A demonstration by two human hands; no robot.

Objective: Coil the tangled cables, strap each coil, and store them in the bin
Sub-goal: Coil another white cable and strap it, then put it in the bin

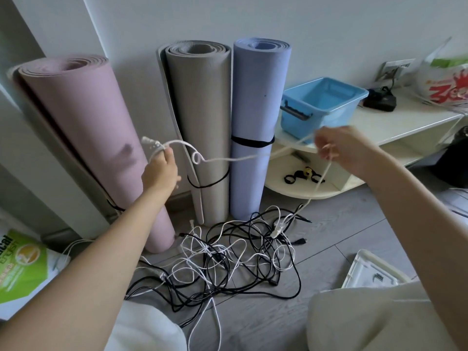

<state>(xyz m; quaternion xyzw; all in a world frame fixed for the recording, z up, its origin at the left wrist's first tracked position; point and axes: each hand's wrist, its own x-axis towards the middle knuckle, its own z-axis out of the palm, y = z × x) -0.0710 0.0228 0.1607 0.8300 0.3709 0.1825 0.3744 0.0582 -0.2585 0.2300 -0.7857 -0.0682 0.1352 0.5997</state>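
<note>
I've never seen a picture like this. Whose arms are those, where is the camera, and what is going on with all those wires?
There is no machine here. A person wears a wide camera on the head, so you look down along their own two arms. The left hand grips one end of a white cable, plug end up. The right hand pinches the same cable farther along, so it stretches between them; from there it drops to the tangle of black and white cables on the floor. Against the wall stand three rolled mats. On a low shelf to the right sits a blue bin, which looks empty. Black straps seem to lie on the shelf's lower level. Nothing is coiled yet.
</note>
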